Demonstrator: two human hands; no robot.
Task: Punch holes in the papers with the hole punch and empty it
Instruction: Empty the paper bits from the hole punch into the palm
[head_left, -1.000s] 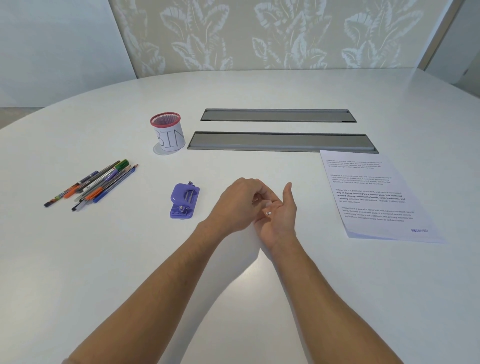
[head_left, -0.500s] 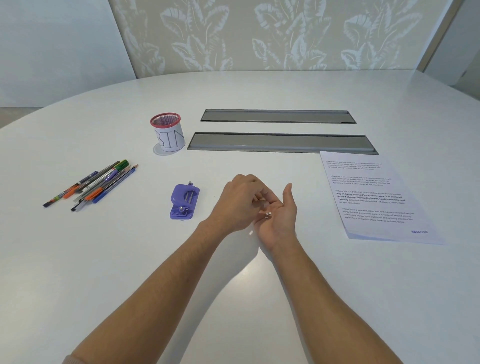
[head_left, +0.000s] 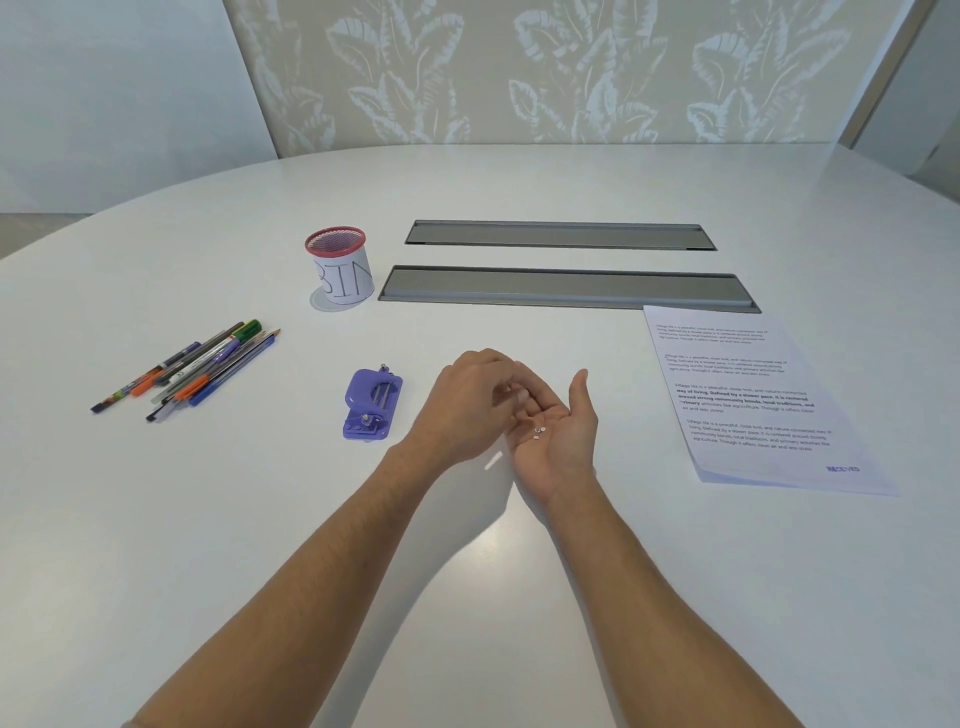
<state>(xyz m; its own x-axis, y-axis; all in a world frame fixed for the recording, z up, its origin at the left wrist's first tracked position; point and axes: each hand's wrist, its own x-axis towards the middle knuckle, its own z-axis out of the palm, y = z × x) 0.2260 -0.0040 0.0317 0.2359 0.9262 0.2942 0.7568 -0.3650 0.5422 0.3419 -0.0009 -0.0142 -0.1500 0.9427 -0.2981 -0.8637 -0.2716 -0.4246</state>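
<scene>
Cupped right hand (head_left: 558, 434) holds paper dots (head_left: 538, 432) (left hand (head_left: 467, 410) overlapping).

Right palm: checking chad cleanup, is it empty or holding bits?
Holding bits: a few paper dots lie on the upturned right hand.

Leaf-patterned wall (head_left: 519, 73) stands behind a white table (head_left: 467, 597).

Purple hole punch (head_left: 372, 404), red-rimmed white bin (head_left: 340, 265), leaf-patterned wall (head_left: 545, 73)
</scene>
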